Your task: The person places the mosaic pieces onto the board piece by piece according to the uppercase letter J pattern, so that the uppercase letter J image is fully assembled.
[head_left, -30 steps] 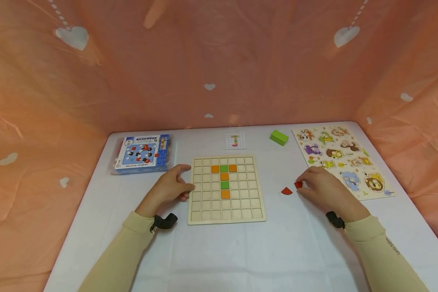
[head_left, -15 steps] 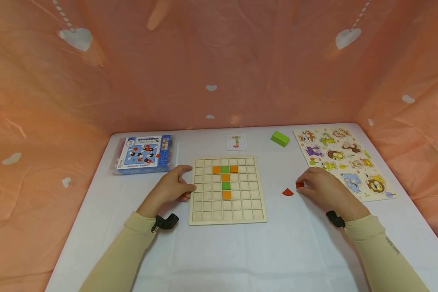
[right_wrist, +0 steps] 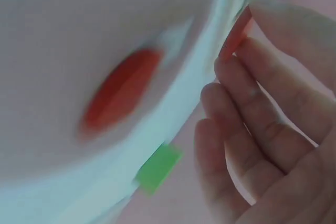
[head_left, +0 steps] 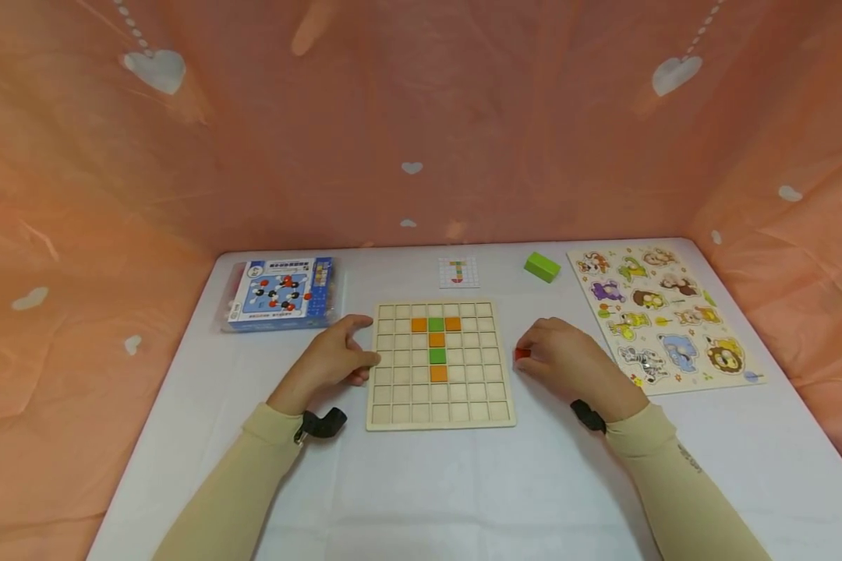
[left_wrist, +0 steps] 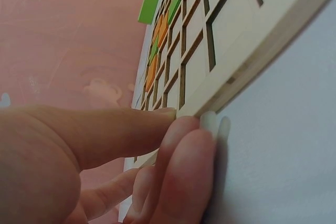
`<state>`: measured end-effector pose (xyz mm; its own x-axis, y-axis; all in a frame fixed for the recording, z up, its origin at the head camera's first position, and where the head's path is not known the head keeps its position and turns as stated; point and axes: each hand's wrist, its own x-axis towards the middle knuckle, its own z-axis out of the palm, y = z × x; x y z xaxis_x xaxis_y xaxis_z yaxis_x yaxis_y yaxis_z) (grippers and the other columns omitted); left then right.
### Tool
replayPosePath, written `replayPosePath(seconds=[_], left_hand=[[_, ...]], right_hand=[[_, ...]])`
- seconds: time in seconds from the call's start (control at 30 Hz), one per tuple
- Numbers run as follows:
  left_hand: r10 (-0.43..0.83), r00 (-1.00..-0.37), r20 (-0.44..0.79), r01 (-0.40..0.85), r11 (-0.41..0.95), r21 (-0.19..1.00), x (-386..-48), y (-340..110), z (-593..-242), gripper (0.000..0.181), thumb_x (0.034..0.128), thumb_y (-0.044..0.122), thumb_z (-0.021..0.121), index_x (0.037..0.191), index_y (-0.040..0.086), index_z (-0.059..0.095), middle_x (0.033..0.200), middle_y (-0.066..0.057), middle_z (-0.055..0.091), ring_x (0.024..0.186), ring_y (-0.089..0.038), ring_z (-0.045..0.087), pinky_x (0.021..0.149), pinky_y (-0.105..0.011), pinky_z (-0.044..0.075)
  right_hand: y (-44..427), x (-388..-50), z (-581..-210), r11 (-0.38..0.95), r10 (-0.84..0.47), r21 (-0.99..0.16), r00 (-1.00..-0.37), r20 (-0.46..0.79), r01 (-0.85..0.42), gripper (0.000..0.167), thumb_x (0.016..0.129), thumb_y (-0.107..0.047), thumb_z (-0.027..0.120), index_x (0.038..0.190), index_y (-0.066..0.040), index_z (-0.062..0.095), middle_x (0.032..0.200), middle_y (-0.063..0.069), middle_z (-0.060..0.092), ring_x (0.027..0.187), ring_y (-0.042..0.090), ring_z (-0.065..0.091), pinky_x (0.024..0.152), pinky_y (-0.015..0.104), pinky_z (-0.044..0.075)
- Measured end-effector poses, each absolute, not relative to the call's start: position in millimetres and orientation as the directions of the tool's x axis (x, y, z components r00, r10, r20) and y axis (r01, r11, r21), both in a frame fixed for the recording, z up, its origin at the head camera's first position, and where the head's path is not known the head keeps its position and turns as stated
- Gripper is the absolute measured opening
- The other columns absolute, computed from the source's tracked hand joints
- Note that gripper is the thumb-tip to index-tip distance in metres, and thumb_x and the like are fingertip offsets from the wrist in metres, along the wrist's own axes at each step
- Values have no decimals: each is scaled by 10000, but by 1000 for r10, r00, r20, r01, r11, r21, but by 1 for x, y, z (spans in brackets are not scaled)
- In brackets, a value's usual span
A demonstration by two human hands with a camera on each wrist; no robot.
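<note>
A wooden grid board [head_left: 477, 392] lies on the table, with several orange [head_left: 438, 374] and green [head_left: 437, 356] square tiles set in it in a T shape. My left hand [head_left: 327, 360] holds the board's left edge; in the left wrist view the thumb rests on the rim and curled fingers lie against its side. Right of the board, my right hand [head_left: 568, 362] pinches a small red piece [head_left: 522, 354] between thumb and fingers. In the right wrist view, a second red piece [right_wrist: 121, 95] appears blurred on the table; the hand hides it in the head view.
Behind the board lies a small pattern card [head_left: 458, 273], with a green block [head_left: 543, 266] to its right. A boxed molecule set [head_left: 281, 292] stands at back left. On the right lies an animal puzzle board [head_left: 663, 315]. Pinkish-orange cloth [head_left: 421, 117] walls the table in.
My right hand has moved left toward the board with the red piece, now covering the spot of the other red piece. My left hand stays at the board's edge.
</note>
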<state>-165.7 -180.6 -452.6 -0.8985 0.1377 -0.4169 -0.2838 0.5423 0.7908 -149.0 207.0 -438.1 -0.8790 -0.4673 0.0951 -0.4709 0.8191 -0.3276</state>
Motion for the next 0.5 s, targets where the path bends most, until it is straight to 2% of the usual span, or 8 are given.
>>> replayPosePath(seconds=[0.27, 0.5], left_hand=[[137, -899, -415, -285, 536, 795, -164, -180, -452, 744, 965, 121, 802, 1614, 136, 439, 904, -136, 679, 661, -162, 700, 648, -293, 647], [142, -900, -412, -285, 524, 803, -163, -180, -450, 746, 966, 109, 792, 1618, 132, 431, 876, -131, 697, 666, -164, 701, 655, -291, 647]], right_hand=[[149, -143, -438, 768, -546, -339, -832, 95, -543, 116, 920, -257, 871, 935, -168, 799, 960, -53, 700, 1000, 160, 643, 862, 365, 602], [114, -135, -440, 718, -620, -334, -780, 92, -610, 87, 926, -234, 857, 942, -162, 812, 935, -64, 701, 937, 139, 637, 819, 310, 597]])
